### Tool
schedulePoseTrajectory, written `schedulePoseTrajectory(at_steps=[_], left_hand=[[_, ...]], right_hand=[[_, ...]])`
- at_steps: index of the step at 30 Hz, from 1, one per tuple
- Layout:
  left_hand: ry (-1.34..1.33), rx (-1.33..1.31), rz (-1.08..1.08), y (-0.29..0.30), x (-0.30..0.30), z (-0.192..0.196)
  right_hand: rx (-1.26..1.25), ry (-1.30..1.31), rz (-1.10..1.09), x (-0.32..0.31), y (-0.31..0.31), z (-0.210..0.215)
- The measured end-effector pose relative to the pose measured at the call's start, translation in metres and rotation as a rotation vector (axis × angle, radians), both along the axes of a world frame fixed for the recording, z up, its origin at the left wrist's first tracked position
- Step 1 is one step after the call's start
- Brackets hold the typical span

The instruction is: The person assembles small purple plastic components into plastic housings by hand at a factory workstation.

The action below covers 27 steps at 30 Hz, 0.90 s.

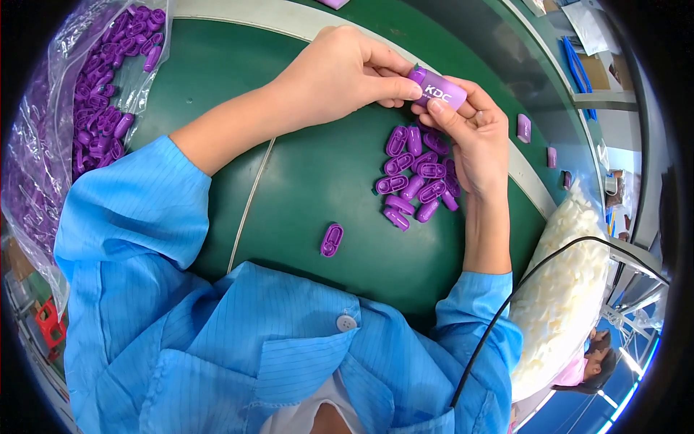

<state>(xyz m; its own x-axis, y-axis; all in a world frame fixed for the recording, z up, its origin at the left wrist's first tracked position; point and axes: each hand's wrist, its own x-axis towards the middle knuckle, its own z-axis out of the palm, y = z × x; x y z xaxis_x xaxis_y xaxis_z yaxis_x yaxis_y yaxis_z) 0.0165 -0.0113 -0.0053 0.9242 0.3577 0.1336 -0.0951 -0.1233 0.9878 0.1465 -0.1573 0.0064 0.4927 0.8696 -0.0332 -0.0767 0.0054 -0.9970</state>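
Note:
Between both hands is a small purple plastic case, with white lettering and a darker purple end piece. The fingers and thumb of my left hand pinch the darker end. My right hand grips the lighter body, thumb on its near side. Below them lies a loose pile of purple plastic shells, some showing their hollow insides. One more purple shell lies apart, hollow side up, closer to my body on the green worktop.
On the left, a clear plastic bag holds many purple shells. A large clear bag of whitish pieces stands at the right, with a black cable in front. Several lilac cases lie beyond the pale strip. A person shows at lower right.

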Motion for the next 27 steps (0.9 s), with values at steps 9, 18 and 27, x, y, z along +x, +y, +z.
schedulePoseTrajectory(at_steps=[9,18,27], left_hand=[[-0.109,0.484,0.087,-0.007,0.002,-0.005],[-0.101,0.703,0.048,-0.005,-0.002,-0.002],[-0.129,0.757,0.239,-0.024,-0.007,0.003]], right_hand=[[0.010,-0.145,-0.048,-0.004,0.002,0.001],[-0.014,-0.160,-0.012,-0.006,-0.003,0.004],[0.072,-0.207,-0.067,-0.020,-0.001,0.002]])
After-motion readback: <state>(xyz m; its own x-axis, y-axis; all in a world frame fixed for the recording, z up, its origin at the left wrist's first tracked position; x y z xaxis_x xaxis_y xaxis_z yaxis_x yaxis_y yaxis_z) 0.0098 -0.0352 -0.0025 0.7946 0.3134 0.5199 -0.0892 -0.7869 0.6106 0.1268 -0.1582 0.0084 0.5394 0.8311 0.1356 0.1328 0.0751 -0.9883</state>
